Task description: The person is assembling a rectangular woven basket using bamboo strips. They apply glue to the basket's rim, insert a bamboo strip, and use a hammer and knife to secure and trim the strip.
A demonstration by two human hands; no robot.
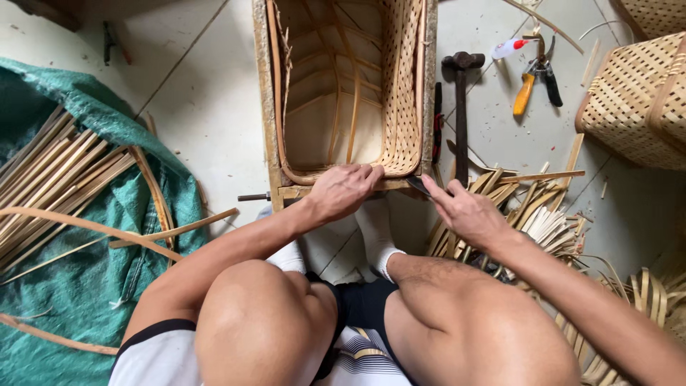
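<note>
Viewpoint: looking down from the head of a seated person, bare knees and white-socked feet showing at the bottom of the view.

Basket: a half-woven bamboo basket (400,86) is sitting inside a wooden frame (266,93) on the pale floor, straight ahead of the feet; its right wall is woven, the rest is showing bare ribs.

Left hand: the left hand (343,189) is pressing down on the near edge of the frame, fingers curled over the basket's rim and gripping it.

Right hand: the right hand (464,211) is closing around a dark blade (418,186), its tip lying at the basket's near right corner.

Step in hand: by the look of it, the person is trimming or prying at the rim at that corner while steadying the basket.

Next move: this seems to call for a firm hold on the rim and a careful push of the blade away from the left fingers, which are lying just beside it.

Nearby: a hammer (461,107) and orange-handled pliers (537,75) are lying right of the frame; bamboo strips (57,171) are resting on a green tarp (93,286) at left; a finished basket (639,100) is standing at far right.
</note>
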